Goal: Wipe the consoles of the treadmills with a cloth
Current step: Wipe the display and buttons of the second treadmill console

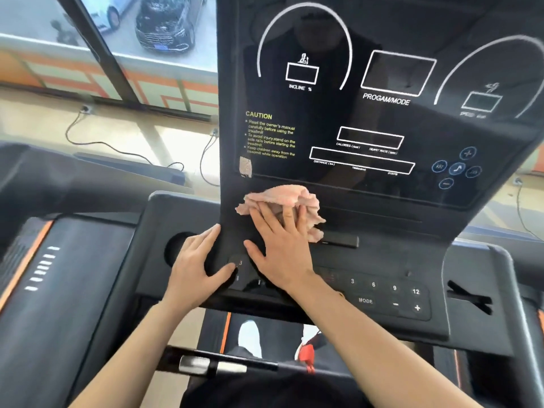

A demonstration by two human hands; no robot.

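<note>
A black treadmill console (368,119) fills the middle and right of the head view, its dark display panel printed with white outlines and yellow caution text. A crumpled pale pink cloth (282,195) lies on the black ledge just below the display. My right hand (279,245) presses flat on the cloth, fingers spread, covering its lower part. My left hand (197,266) grips the left edge of the console beside a round cup holder (176,248), thumb on the lower button panel (382,293).
A second treadmill (59,260) with orange trim stands at the left. Windows (117,30) at the back show parked cars. Power cables (117,148) trail on the floor. A silver-tipped handlebar (212,366) crosses below, and my feet show on the belt.
</note>
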